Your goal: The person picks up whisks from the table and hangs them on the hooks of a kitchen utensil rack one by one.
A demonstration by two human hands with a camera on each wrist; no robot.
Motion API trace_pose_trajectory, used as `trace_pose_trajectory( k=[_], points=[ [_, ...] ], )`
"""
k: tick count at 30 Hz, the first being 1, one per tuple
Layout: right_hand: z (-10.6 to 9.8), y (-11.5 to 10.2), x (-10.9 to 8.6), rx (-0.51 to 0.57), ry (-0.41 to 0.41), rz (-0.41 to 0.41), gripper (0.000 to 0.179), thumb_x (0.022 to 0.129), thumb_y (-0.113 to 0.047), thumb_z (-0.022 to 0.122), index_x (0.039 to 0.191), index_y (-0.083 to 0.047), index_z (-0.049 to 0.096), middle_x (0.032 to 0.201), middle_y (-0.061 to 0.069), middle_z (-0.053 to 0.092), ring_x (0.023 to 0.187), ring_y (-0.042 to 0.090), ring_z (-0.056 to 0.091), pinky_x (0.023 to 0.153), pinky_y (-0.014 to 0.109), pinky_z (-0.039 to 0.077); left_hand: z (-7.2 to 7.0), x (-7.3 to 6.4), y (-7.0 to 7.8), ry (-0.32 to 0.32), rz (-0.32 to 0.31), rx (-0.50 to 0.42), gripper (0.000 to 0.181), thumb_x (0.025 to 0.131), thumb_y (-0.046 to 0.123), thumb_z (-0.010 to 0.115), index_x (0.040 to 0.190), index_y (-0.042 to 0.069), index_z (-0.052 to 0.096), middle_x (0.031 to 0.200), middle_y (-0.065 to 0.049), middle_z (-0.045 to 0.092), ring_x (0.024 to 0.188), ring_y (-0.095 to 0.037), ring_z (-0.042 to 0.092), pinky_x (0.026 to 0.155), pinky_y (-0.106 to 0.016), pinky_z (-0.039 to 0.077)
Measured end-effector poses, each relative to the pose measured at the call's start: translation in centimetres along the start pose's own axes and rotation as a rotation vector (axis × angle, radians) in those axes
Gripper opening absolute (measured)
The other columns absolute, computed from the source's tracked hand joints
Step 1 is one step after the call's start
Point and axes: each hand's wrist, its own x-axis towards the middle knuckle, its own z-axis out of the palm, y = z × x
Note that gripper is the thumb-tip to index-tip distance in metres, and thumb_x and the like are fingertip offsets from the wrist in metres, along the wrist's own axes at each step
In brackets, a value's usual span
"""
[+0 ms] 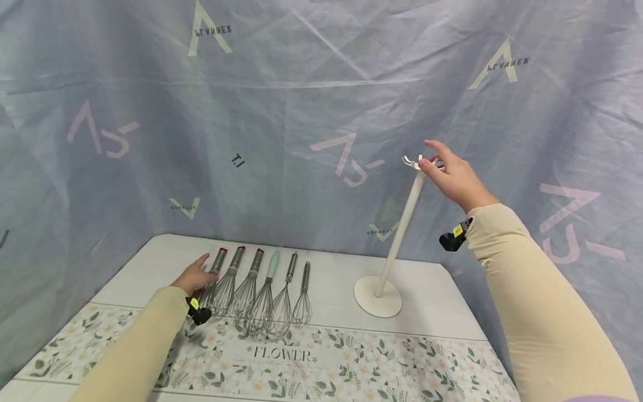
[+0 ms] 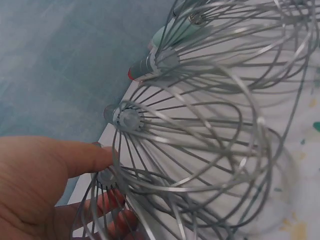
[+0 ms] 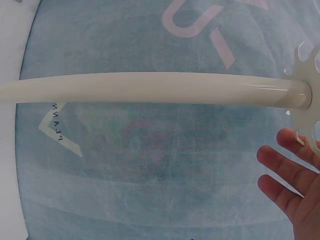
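Note:
My left hand is at the leftmost wire whisk, on the left of the table. In the left wrist view, its thumb lies on one side of this whisk near the handle collar, with fingers behind the wires, gripping it. My right hand is at the top of a white stand, its thumb and some fingers around the hooked rack, index finger raised. The right wrist view shows fingertips beside the rack; the thumb is hidden there. No whisk hangs on the visible hooks.
Several more whisks lie in a row to the right, including one with a mint-green handle and a small one. The stand's round base rests on the white table. A floral band crosses the front. Grey-blue cloth hangs behind.

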Motion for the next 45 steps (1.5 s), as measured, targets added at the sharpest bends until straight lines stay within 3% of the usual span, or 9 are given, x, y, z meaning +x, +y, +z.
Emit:
trace_pose_trajectory(
  k=[1, 3, 13, 17, 22, 26, 33, 40, 45],
  points=[
    [0.0, 0.0, 0.0, -0.002, -0.001, -0.001, 0.074, 0.101, -0.063, 0.042, 0.163, -0.029, 0.018, 0.145, 0.024, 0.046, 0.132, 0.048, 0.046, 0.099, 0.069, 0.039, 0.0, 0.0, 0.0, 0.0, 0.0, 0.008, 0.087, 0.098, 0.011, 0.059, 0.16, -0.003, 0.0, 0.159, -0.04, 0.002, 0.143, -0.057, 0.018, 0.111, -0.066, 0.03],
    [0.1, 0.1, 0.0, -0.003, -0.003, -0.001, 0.074, 0.102, -0.063, 0.042, 0.163, -0.029, 0.018, 0.145, 0.024, 0.046, 0.132, 0.048, 0.046, 0.099, 0.069, 0.039, 0.0, 0.1, -0.1, 0.0, -0.003, 0.019, 0.085, 0.098, 0.012, 0.059, 0.159, -0.005, 0.003, 0.159, -0.039, 0.005, 0.144, -0.057, 0.015, 0.113, -0.067, 0.027],
    [0.0, 0.0, -0.3, -0.004, 0.006, 0.0, 0.074, 0.102, -0.062, 0.041, 0.163, -0.028, 0.018, 0.145, 0.025, 0.046, 0.132, 0.048, 0.046, 0.098, 0.069, 0.04, 0.3, 0.4, -0.3, 0.034, -0.004, 0.075, 0.071, 0.099, 0.02, 0.056, 0.154, -0.011, 0.024, 0.149, -0.043, 0.029, 0.133, -0.057, 0.039, 0.105, -0.065, 0.039],
    [-0.2, -0.1, -0.3, -0.001, 0.013, -0.007, 0.072, 0.103, -0.061, 0.042, 0.163, -0.03, 0.018, 0.145, 0.025, 0.046, 0.132, 0.048, 0.046, 0.098, 0.069, 0.04, 0.4, 0.6, -0.4, 0.053, -0.004, 0.029, 0.068, 0.099, 0.021, 0.057, 0.153, -0.01, 0.029, 0.145, -0.041, 0.038, 0.126, -0.054, 0.048, 0.1, -0.062, 0.045],
    [-0.5, -0.4, -0.3, 0.001, 0.011, -0.005, 0.072, 0.102, -0.061, 0.042, 0.163, -0.031, 0.017, 0.145, 0.024, 0.046, 0.132, 0.048, 0.046, 0.098, 0.07, 0.04, 0.3, 0.7, -0.5, 0.079, -0.02, -0.064, 0.068, 0.098, 0.021, 0.061, 0.152, -0.008, 0.033, 0.132, -0.035, 0.053, 0.1, -0.037, 0.063, 0.079, -0.045, 0.055],
    [-0.6, -0.6, -0.4, -0.003, 0.008, 0.003, 0.073, 0.102, -0.061, 0.043, 0.163, -0.03, 0.017, 0.145, 0.024, 0.046, 0.132, 0.048, 0.046, 0.098, 0.07, 0.04, 0.1, 0.9, -0.6, 0.096, -0.01, -0.097, 0.068, 0.095, 0.02, 0.063, 0.151, -0.009, 0.036, 0.108, -0.023, 0.065, 0.078, -0.023, 0.06, 0.064, -0.036, 0.052],
    [-0.7, -0.9, -0.3, -0.011, -0.007, 0.011, 0.076, 0.102, -0.063, 0.042, 0.163, -0.027, 0.016, 0.145, 0.024, 0.046, 0.132, 0.048, 0.046, 0.099, 0.069, 0.04, -0.2, 1.1, -1.0, 0.147, 0.0, -0.056, 0.068, 0.094, 0.02, 0.063, 0.151, -0.005, 0.038, 0.102, -0.019, 0.067, 0.069, -0.02, 0.057, 0.058, -0.035, 0.05],
    [-0.6, -0.6, -0.3, -0.019, -0.01, 0.017, 0.076, 0.102, -0.063, 0.042, 0.163, -0.027, 0.016, 0.145, 0.023, 0.046, 0.132, 0.047, 0.045, 0.099, 0.069, 0.04, -1.1, 0.8, -0.6, 0.17, 0.035, -0.026, 0.065, 0.098, 0.022, 0.059, 0.154, -0.001, 0.037, 0.067, -0.005, 0.058, 0.048, -0.014, 0.039, 0.047, -0.034, 0.041],
    [-0.3, -0.4, -0.1, -0.018, -0.011, 0.015, 0.076, 0.102, -0.064, 0.042, 0.163, -0.027, 0.016, 0.144, 0.022, 0.046, 0.131, 0.047, 0.047, 0.098, 0.068, 0.041, -1.8, 0.1, 0.0, 0.174, 0.06, 0.005, 0.065, 0.099, 0.023, 0.059, 0.154, -0.002, 0.036, 0.085, -0.015, 0.062, 0.058, -0.018, 0.048, 0.051, -0.038, 0.047]
  ],
)
